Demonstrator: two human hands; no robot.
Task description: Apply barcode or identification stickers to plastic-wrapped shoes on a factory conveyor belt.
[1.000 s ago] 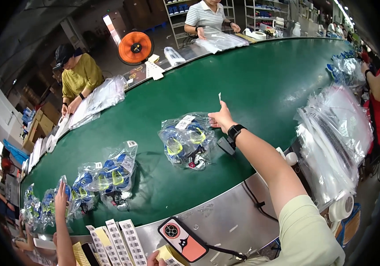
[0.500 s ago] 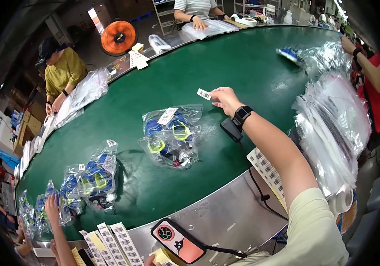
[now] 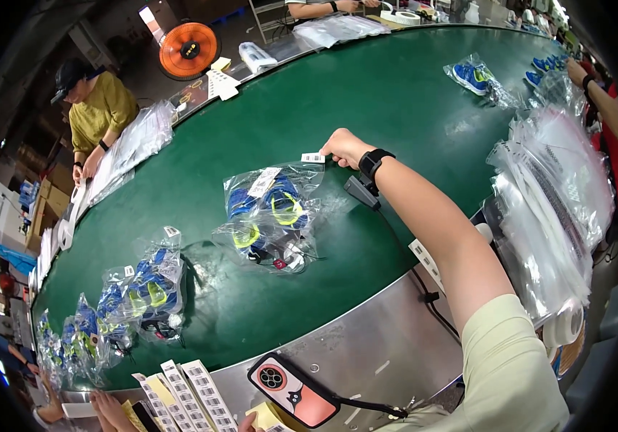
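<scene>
My right hand (image 3: 347,148) reaches out over the green table, its fingers closed on a small white printed label (image 3: 313,158). The label lies against the top right edge of a clear plastic bag (image 3: 302,189). Inside that bag is a pair of blue shoes (image 3: 280,200) with lime-green linings, and another white label (image 3: 263,182) lies on its upper part. At the bottom edge only the fingertips of my left hand (image 3: 248,423) show, pinching a yellowish label sheet (image 3: 269,417). The rest of that hand is out of the picture.
Bagged shoes (image 3: 154,288) line the table's left side. Label strips (image 3: 204,389) and a phone (image 3: 294,390) lie on the metal ledge. Plastic bags (image 3: 539,209) are piled at right. A cable runs below my right wrist. Co-workers stand around; another person's hand (image 3: 111,410) is at lower left.
My right hand has moved left with the label, bringing it to the bag's edge. The other person's hand at left has drawn back from the bags. A bagged shoe at far right has been released.
</scene>
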